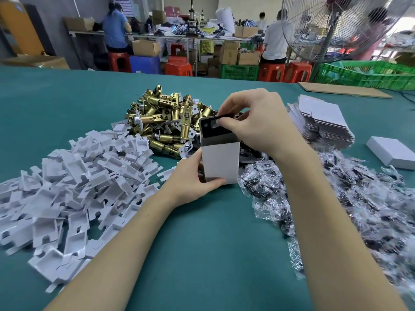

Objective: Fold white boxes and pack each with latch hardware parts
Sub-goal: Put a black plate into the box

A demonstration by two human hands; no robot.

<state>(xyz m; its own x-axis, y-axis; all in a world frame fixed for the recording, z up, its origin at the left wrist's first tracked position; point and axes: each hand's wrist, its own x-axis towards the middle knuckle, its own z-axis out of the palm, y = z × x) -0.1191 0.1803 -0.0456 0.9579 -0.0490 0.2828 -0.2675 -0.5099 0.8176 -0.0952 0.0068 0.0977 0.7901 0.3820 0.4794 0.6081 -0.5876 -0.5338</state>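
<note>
A white box (221,161) stands upright on the green table (202,243), its top open. My left hand (193,178) grips its lower left side. My right hand (253,122) is above the opening and pinches a black latch plate (212,127) that sticks partly out of the box. Behind the box lies a heap of brass latch bolts (166,120). White folded card inserts (74,182) are piled at the left. Clear bags of dark screws (350,198) spread to the right.
A stack of flat white box blanks (323,122) lies at the right rear, with a closed white box (393,152) beside it. Green crates (368,75), a cardboard sheet (343,89) and a standing fan (336,25) lie beyond. People sit at benches in the background.
</note>
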